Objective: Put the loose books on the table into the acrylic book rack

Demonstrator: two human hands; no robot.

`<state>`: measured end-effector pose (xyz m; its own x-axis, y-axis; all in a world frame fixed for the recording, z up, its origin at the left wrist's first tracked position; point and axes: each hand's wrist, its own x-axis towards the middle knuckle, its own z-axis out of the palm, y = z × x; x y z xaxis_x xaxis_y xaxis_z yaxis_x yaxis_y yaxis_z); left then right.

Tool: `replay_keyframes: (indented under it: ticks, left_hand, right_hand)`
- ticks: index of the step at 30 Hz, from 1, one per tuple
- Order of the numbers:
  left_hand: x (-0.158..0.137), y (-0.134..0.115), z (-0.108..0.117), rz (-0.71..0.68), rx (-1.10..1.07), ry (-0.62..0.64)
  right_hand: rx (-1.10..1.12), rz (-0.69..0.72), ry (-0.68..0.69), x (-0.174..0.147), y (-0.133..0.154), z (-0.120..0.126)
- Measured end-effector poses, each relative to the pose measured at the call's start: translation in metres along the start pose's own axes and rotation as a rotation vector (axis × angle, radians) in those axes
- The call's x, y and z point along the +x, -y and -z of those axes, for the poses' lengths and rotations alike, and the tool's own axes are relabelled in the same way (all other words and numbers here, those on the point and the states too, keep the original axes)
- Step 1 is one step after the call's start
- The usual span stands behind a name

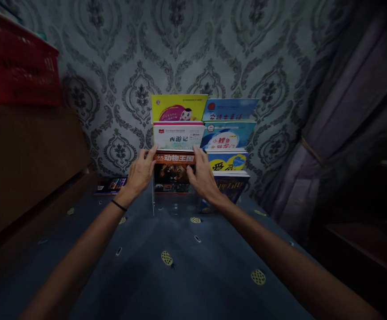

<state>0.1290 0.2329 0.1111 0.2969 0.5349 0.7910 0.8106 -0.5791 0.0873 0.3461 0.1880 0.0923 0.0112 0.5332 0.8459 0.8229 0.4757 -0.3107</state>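
On the left of the clear rack, the lion-cover book stands nearer than the white book. The left hand and right hand flank its top corners, fingers loosely bent, grip unclear. Probably light, slick and slightly bendy, it suits a side-edge hold.

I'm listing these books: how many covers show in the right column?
4, top to bottom: blue cover, teal cover, yellow-blue cover, navy cover. Others may be hidden behind.

White cover reads "西游记"; lion cover, "少儿动物王国"; teal cover, "小鲤鱼跳龙门"; blue-and-yellow cover, "爱", remainder unclear.
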Motion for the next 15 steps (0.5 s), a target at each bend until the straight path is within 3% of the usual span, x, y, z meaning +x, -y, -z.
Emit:
replay_keyframes:
  ticks: [6, 15]
  left_hand:
    - [-0.002, 0.0, -0.003, -0.011, -0.049, 0.053]
    - [0.0, 0.003, -0.012, -0.005, -0.11, 0.015]
  right_hand:
    - [-0.047, -0.014, 0.052, 0.0, -0.008, -0.003]
    - [-0.086, -0.007, 0.037, -0.004, -0.002, -0.008]
